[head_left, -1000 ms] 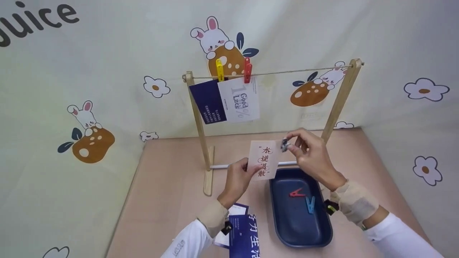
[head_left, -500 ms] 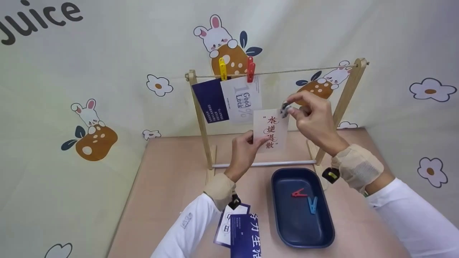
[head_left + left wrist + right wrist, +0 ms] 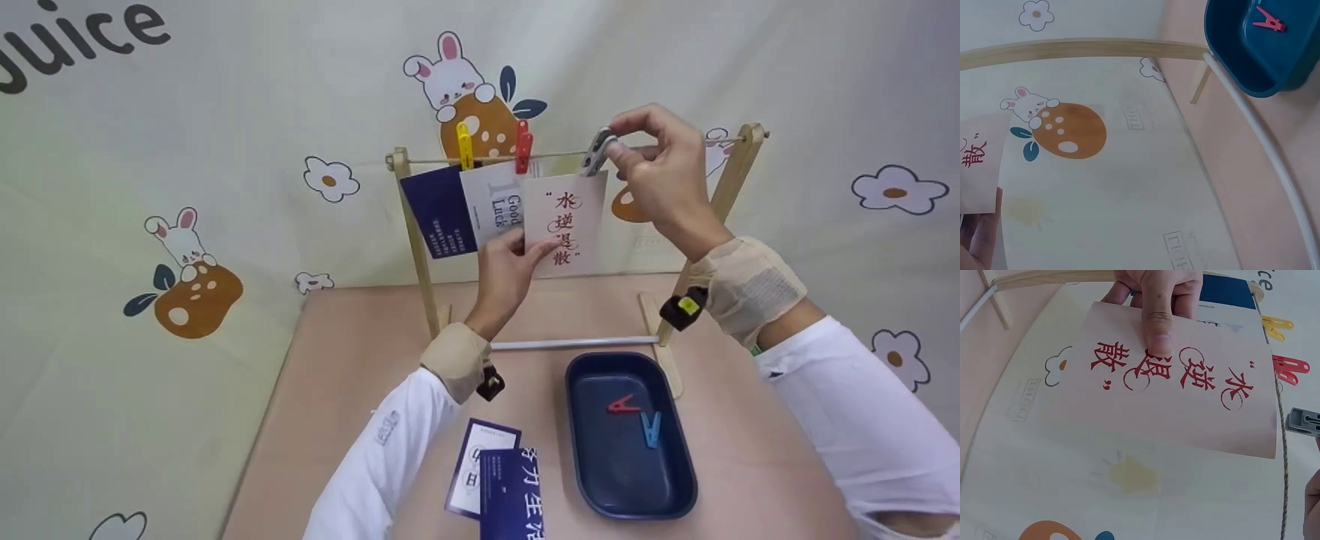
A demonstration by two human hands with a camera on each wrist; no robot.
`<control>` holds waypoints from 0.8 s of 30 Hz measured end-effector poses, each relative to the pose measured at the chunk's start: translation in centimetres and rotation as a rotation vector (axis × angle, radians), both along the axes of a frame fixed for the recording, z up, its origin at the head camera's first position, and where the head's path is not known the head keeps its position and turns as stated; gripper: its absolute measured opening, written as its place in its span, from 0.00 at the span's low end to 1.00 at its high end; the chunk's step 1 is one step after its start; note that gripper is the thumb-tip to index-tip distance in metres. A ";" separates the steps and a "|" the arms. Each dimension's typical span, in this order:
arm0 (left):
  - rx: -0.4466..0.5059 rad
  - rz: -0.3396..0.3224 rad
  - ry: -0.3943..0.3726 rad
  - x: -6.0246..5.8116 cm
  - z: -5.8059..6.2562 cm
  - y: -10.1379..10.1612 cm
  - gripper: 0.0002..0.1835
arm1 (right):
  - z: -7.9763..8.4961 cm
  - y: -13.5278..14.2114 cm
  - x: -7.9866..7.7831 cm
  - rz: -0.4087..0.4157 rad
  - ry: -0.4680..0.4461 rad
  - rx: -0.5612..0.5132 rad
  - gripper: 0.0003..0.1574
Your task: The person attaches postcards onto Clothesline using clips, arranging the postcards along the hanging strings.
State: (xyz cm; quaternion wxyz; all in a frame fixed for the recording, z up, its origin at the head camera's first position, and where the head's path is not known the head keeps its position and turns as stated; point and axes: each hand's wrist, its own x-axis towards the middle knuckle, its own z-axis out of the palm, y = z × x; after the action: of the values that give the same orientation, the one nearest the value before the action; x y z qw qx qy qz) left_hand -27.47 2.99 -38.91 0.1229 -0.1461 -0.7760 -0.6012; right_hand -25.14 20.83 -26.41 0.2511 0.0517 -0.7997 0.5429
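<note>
1. Card (image 3: 564,225), set against the wooden rack (image 3: 731,180), largest item listed: the card stands in front of the string (image 3: 1285,472), its top edge just below it in the head view and just beside it in the right wrist view. Contact cannot be told.

2. Tray (image 3: 626,480), dark blue, on the table (image 3: 360,375), below the card and closer to the person. Contents: red clip (image 3: 620,406), blue clip (image 3: 650,427).

3. Left hand (image 3: 506,270): fingers holding the card by its lower left part, thumb across the front. Most of the card rises above and to the right of these fingers.

4. Right hand (image 3: 667,176): thumb and forefinger pinching a grey clip. Nearer of the two to the top edge, which lies below and left of its fingertips.

5. Card alone: long axis near upright, slightly tilted, red characters facing the person. Upper right corner is nearest the grey clip.

6. Grey clip (image 3: 597,152): nose angled down toward that corner. Right wrist view places the string between nose and card, so it seems not to bite the card. Parting of the nose: cannot tell.
</note>
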 end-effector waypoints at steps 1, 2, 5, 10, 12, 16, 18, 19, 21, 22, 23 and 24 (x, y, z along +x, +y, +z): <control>0.001 0.006 -0.007 -0.1 0.2 0.0 0.14 | 0.2 0.0 -0.2 -0.001 0.001 -0.010 0.09; 0.003 0.012 -0.016 -0.3 0.4 0.0 0.14 | 0.4 0.0 -0.3 -0.005 0.004 -0.018 0.09; 0.011 0.021 -0.039 -0.6 0.8 -0.2 0.14 | 0.8 0.0 -0.9 -0.014 0.004 -0.045 0.09; 0.018 0.022 -0.067 -1.3 1.1 -0.2 0.15 | 1.4 -0.1 -1.6 -0.018 -0.012 -0.055 0.10; 0.009 0.034 -0.064 -1.5 1.1 -0.3 0.14 | 1.6 -0.2 -1.9 -0.017 -0.027 -0.050 0.10; -0.011 0.065 -0.041 -1.8 1.4 -0.3 0.14 | 1.7 -0.6 -2.2 -0.009 -0.065 -0.032 0.10; -0.020 0.073 -0.035 -1.8 1.5 -0.3 0.14 | 1.7 -0.8 -2.4 -0.007 -0.084 -0.011 0.10; -0.017 0.072 -0.036 -1.8 1.6 -0.3 0.14 | 1.7 -0.9 -2.4 -0.006 -0.097 0.000 0.10; -0.014 0.064 -0.046 -1.8 1.8 -0.3 0.14 | 1.7 -0.9 -2.5 -0.011 -0.123 0.033 0.10; -0.011 0.061 -0.052 -1.8 1.8 -0.3 0.14 | 1.6 -0.9 -2.5 -0.013 -0.138 0.049 0.10; -0.007 0.058 -0.061 -1.8 1.8 -0.3 0.14 | 1.6 -0.9 -2.5 -0.015 -0.156 0.064 0.11; -0.004 0.058 -0.068 -1.8 1.7 -0.3 0.14 | 1.5 -0.9 -2.5 -0.016 -0.175 0.080 0.11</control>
State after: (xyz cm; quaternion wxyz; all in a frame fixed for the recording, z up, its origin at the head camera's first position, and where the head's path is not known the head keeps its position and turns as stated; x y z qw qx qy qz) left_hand -29.29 2.72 -37.20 0.1136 -0.1034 -0.7847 -0.6006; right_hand -27.69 19.95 -24.88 0.1823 0.0076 -0.8400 0.5111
